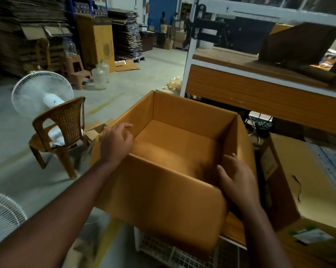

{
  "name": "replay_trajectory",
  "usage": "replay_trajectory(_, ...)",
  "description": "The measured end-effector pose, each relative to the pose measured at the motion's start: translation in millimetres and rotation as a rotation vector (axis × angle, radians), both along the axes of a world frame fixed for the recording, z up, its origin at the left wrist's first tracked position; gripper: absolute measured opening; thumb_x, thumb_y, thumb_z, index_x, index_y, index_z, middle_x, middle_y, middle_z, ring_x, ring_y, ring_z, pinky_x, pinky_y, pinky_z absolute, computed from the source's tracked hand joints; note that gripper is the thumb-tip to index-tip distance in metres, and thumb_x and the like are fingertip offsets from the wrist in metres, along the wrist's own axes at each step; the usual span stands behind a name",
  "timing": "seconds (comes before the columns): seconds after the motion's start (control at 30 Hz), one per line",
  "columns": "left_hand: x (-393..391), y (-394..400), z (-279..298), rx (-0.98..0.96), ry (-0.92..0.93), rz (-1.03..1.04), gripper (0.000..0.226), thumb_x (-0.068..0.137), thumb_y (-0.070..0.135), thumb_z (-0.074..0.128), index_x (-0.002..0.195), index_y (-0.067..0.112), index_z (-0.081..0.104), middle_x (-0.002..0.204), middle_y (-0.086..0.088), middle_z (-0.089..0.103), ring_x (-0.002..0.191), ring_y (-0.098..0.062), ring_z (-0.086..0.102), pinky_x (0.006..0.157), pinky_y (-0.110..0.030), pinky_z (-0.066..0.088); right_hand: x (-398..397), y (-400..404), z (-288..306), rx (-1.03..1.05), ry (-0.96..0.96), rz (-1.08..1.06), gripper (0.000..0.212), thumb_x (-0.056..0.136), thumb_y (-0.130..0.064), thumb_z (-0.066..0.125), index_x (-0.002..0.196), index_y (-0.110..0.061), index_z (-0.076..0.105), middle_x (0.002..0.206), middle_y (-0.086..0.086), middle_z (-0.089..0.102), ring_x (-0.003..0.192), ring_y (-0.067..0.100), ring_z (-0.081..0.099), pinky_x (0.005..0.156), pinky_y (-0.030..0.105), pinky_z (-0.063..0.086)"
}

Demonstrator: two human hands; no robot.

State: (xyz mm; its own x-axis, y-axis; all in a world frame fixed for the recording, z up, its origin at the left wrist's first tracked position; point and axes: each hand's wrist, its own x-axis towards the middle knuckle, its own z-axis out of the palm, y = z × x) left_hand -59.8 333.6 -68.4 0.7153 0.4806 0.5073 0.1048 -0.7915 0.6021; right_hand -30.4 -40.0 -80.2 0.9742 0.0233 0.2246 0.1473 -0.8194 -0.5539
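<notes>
Near the lower centre of the frame, the right hand [238,182] lies fairly flat, fingers spread, on the near right corner of the cardboard box [163,190]. Further up at centre left, the left hand [116,142] curls its fingers over the left rim. The box looks set up, floor closed and nothing inside; filling and closing appear left. It opens upward, and its long axis seems to run left to right. A brown chair [66,128] stands beyond at left.
</notes>
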Motion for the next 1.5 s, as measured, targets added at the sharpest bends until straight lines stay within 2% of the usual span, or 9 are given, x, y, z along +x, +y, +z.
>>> replay_trajectory(0.2, -11, -138, 17, 0.041, -0.131, -0.551, 0.029, 0.09, 0.006, 0.061, 0.111, 0.019, 0.075, 0.111, 0.001, 0.075, 0.104, -0.017, 0.07, 0.089, -0.038, 0.059, -66, -45, 7, 0.278, -0.153, 0.123, 0.032, 0.101, -0.035, 0.065, 0.132, -0.04, 0.067, 0.147, -0.014, 0.062, 0.14, 0.006, 0.053, 0.118, 0.059, 0.043)
replay_trajectory(0.33, -16, -253, 20, 0.001, -0.122, -0.892, 0.026, 0.093, 0.008, 0.062, 0.114, 0.018, 0.074, 0.112, 0.003, 0.074, 0.103, -0.01, 0.069, 0.085, -0.03, 0.058, -94, -121, 14, 0.408, -0.201, 0.009, 0.029, 0.099, -0.028, 0.068, 0.127, -0.036, 0.072, 0.132, -0.024, 0.067, 0.125, -0.011, 0.057, 0.102, 0.041, 0.058)
replay_trajectory(0.5, -5, -374, 13, -0.036, -0.038, -1.096, 0.026, 0.096, 0.011, 0.061, 0.117, 0.019, 0.074, 0.115, 0.006, 0.074, 0.111, -0.004, 0.065, 0.093, -0.033, 0.056, -115, -219, 8, 0.518, -0.19, -0.204, 0.029, 0.099, -0.022, 0.071, 0.123, -0.037, 0.074, 0.117, -0.022, 0.072, 0.111, -0.007, 0.065, 0.091, 0.032, 0.06)
replay_trajectory(0.7, 20, -457, 6, 0.006, 0.163, -1.166, 0.029, 0.099, 0.029, 0.06, 0.127, 0.033, 0.067, 0.13, 0.014, 0.065, 0.126, -0.003, 0.054, 0.101, -0.038, 0.052, -129, -284, -19, 0.581, -0.154, -0.38, 0.026, 0.098, -0.022, 0.074, 0.112, -0.042, 0.076, 0.11, -0.031, 0.073, 0.106, -0.005, 0.069, 0.09, 0.037, 0.061)
replay_trajectory(0.8, 38, -489, 3, 0.223, 0.485, -1.109, 0.068, 0.094, 0.056, 0.063, 0.154, 0.032, 0.04, 0.169, 0.002, 0.025, 0.157, -0.021, 0.016, 0.124, -0.05, 0.027, -116, -305, -30, 0.593, -0.122, -0.441, 0.023, 0.097, -0.026, 0.075, 0.115, -0.042, 0.075, 0.108, -0.019, 0.077, 0.103, 0.004, 0.071, 0.089, 0.048, 0.062)
replay_trajectory(0.93, 68, -520, 0, 0.253, 0.721, -1.014, 0.111, 0.083, 0.071, 0.067, 0.164, 0.023, 0.008, 0.171, -0.006, -0.019, 0.156, -0.034, -0.019, 0.126, -0.059, 0.01, -86, -334, -37, 0.6, -0.086, -0.52, 0.036, 0.096, -0.033, 0.076, 0.129, -0.044, 0.066, 0.126, -0.009, 0.069, 0.116, 0.015, 0.066, 0.095, 0.046, 0.059)
replay_trajectory(1.17, 96, -554, -19, 0.511, 0.878, -1.054, 0.135, 0.068, 0.09, 0.06, 0.162, 0.028, -0.014, 0.166, 0.0, -0.034, 0.148, -0.036, -0.037, 0.112, -0.077, -0.015, -43, -407, -64, 0.734, -0.152, -0.9, 0.066, 0.093, -0.024, 0.079, 0.15, -0.027, 0.046, 0.164, 0.008, 0.04, 0.149, 0.033, 0.04, 0.11, 0.04, 0.042)
replay_trajectory(1.37, 109, -546, -34, 0.572, 0.862, -1.041, 0.137, 0.063, 0.097, 0.051, 0.159, 0.034, -0.023, 0.162, 0.01, -0.041, 0.145, -0.028, -0.044, 0.111, -0.074, -0.017, -35, -438, -76, 0.857, -0.043, -0.966, 0.104, 0.089, -0.054, 0.078, 0.166, -0.032, 0.011, 0.168, 0.019, 0.034, 0.147, 0.039, 0.045, 0.118, 0.054, 0.042)
replay_trajectory(1.5, 114, -540, -30, 0.449, 0.887, -1.042, 0.125, 0.065, 0.102, 0.039, 0.16, 0.042, -0.015, 0.16, 0.022, -0.038, 0.141, -0.013, -0.045, 0.116, -0.071, -0.014, -33, -455, -81, 0.988, -0.095, -0.953, 0.107, 0.081, -0.076, 0.067, 0.164, -0.044, 0.008, 0.173, 0.016, 0.024, 0.151, 0.04, 0.04, 0.118, 0.06, 0.041)
